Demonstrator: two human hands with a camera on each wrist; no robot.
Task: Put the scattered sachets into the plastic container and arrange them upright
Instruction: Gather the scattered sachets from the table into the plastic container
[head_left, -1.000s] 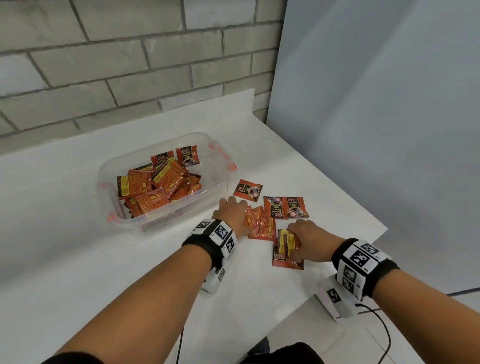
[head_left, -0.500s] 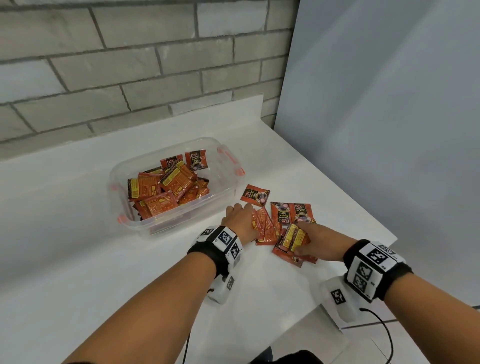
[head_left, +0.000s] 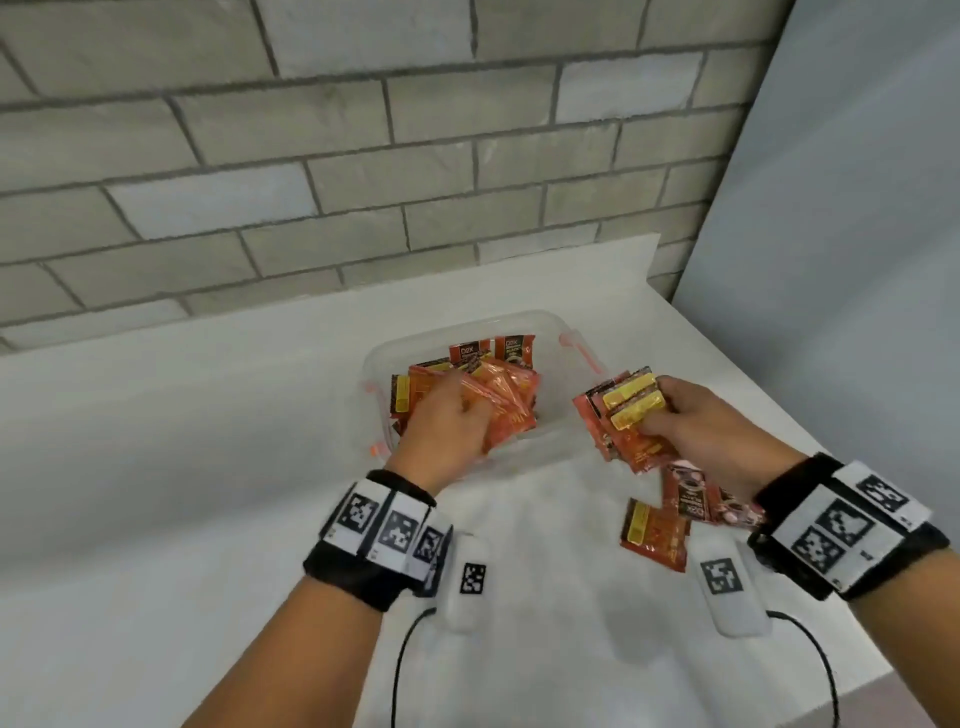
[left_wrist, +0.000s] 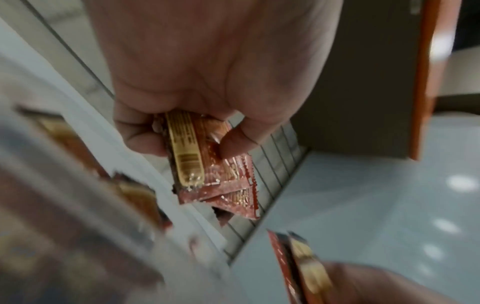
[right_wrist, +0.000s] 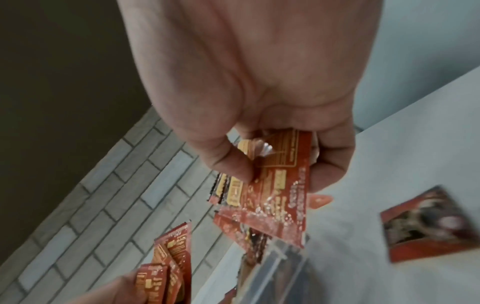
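Over the clear plastic container (head_left: 566, 441), my left hand (head_left: 441, 431) holds a bunch of red sachets (head_left: 506, 402), thumb and fingers (left_wrist: 233, 142) pinching them. At 3 o'clock of it, just past the rim, my right hand (head_left: 691, 426) pinches a second fan of sachets (head_left: 623, 421), fingers (right_wrist: 330, 164) curled round them. More sachets lie tumbled inside the container (head_left: 514, 351). Three loose ones (head_left: 657, 530) sit on the white surface (head_left: 156, 467) at 5 o'clock, near my right wrist.

Perhaps a lab or office, grey brick wall (head_left: 311, 156), white counter (head_left: 156, 467), grey partition (head_left: 857, 260)
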